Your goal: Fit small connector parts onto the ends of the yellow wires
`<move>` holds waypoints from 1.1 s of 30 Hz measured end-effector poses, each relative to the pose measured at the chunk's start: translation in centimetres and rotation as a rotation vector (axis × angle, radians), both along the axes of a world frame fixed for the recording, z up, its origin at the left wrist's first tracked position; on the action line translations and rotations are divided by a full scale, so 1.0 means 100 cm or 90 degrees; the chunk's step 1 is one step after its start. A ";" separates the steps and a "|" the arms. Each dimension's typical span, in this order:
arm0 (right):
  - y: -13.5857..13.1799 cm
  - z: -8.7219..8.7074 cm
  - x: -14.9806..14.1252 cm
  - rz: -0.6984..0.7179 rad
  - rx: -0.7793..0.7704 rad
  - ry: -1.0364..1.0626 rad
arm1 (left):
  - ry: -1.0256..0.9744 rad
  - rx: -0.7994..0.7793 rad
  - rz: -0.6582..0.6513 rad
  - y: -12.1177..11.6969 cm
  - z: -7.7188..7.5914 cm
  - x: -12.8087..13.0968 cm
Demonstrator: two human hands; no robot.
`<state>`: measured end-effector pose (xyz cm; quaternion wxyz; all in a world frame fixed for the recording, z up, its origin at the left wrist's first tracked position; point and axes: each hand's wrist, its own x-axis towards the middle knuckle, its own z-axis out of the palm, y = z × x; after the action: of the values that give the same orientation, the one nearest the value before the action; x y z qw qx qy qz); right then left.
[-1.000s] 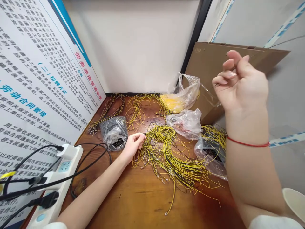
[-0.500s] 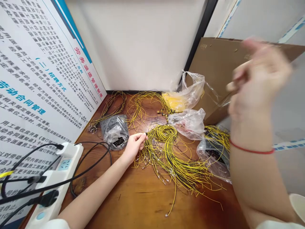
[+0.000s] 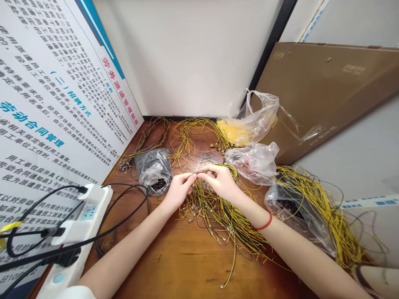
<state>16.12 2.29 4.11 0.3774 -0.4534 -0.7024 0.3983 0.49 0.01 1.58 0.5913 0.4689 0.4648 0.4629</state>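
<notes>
Above a pile of yellow and black wires (image 3: 246,228), my two hands meet with their fingertips close together. My left hand (image 3: 179,191) pinches a thin wire between thumb and forefinger. From the other side, my right hand (image 3: 220,180), with a red cord (image 3: 265,221) round the wrist, also pinches at the wire. What exactly lies between the fingertips is small and partly hidden. The pile fans out toward the front right, and several of its ends carry small pale tips. Left of my hands stands a grey plastic bag (image 3: 152,166) with dark pieces in its mouth.
A clear bag of yellow pieces (image 3: 235,132) and one with reddish contents (image 3: 254,162) lie behind the pile. More wires (image 3: 336,224) spill over a dark bag at right. A white power strip (image 3: 90,212) with black cables lines the left; brown cardboard (image 3: 324,87) leans at right.
My right hand has come down from the raised upper right to meet my left hand at the wire. The left hand keeps its pinch. The view has shifted slightly.
</notes>
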 end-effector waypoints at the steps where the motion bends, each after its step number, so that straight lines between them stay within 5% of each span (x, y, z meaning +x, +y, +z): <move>1: 0.001 -0.001 0.000 -0.011 0.000 0.001 | 0.020 0.010 -0.002 0.001 -0.001 -0.001; 10: 0.000 -0.013 0.003 0.002 -0.057 0.017 | 0.143 0.069 0.064 0.002 -0.002 -0.002; 20: 0.004 -0.013 0.011 0.091 -0.039 0.040 | -0.006 -0.029 0.151 0.006 -0.009 -0.005; 33: 0.009 -0.015 0.013 -0.002 -0.010 -0.050 | -0.105 -0.045 0.113 0.007 -0.006 -0.006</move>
<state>17.41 3.24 2.62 0.3467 -0.4730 -0.7126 0.3851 -0.09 0.72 0.99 0.6006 0.3651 0.4705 0.5335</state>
